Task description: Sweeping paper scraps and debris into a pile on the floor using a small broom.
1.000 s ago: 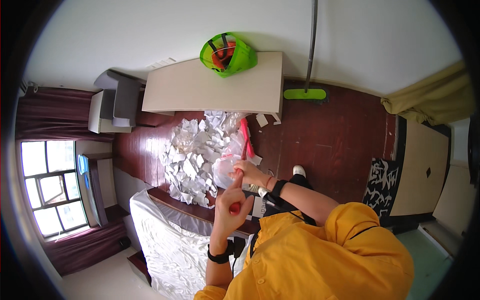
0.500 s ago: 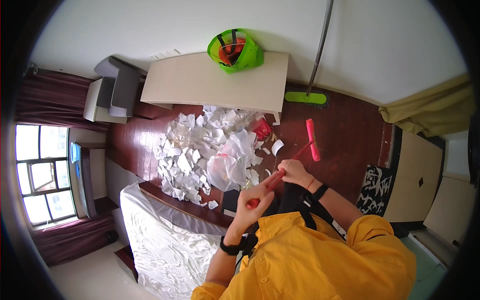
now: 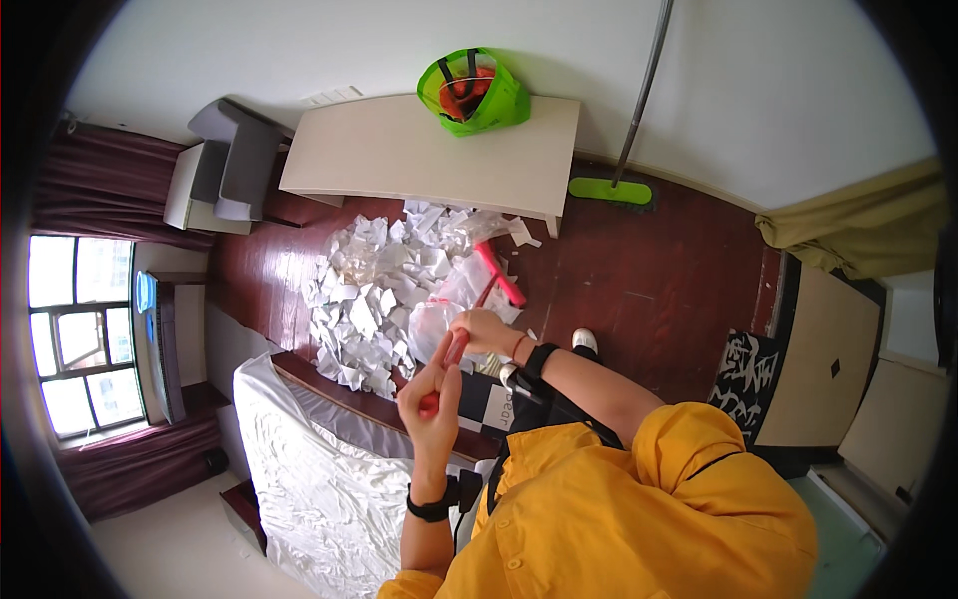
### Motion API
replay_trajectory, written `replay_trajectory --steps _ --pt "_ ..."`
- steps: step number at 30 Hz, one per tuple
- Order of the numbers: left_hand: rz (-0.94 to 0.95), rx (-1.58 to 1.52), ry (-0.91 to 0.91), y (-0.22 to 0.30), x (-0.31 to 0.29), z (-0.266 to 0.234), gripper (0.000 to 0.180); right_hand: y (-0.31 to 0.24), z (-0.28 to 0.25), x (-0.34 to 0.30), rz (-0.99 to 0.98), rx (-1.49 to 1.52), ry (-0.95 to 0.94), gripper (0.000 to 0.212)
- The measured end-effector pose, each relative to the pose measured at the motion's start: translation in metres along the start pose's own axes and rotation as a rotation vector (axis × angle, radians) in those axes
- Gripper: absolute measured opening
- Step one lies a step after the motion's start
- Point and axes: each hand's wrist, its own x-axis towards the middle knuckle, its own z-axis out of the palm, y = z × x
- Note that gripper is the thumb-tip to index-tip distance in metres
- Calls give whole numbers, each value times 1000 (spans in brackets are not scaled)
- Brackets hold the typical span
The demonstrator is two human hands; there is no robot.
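Observation:
I grip a broom with a long red handle and a pink head (image 3: 499,272) in both hands. My left hand (image 3: 427,397) is wrapped round the handle's upper end, and my right hand (image 3: 483,332) closes on it further down. The broom head rests at the right edge of a wide heap of torn white paper (image 3: 364,309) on the dark red floor. A crumpled, see-through plastic bag (image 3: 439,317) lies in the heap, just beyond my hands. The head's bristles do not show clearly.
A pale desk (image 3: 369,150) backs the heap, with a green bag (image 3: 499,105) on it. Beside it leans a mop with a green head (image 3: 609,191). A grey chair (image 3: 249,165) stands far left; a bed under white sheeting (image 3: 299,459) is near left.
Both hands and the broom have swung left, carrying its head from the bare floor to the heap. Loose paper scraps right of the heap have shifted left. My shoes now show.

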Motion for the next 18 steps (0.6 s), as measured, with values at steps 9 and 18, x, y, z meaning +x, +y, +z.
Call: replay_trajectory --steps 9,18 --pt "-25 -385 -399 24 -27 -33 30 -38 -60 -86 121 -96 -182 24" --pt "-97 -261 -829 -121 -68 53 25 70 -40 -253 593 -330 -622 30"
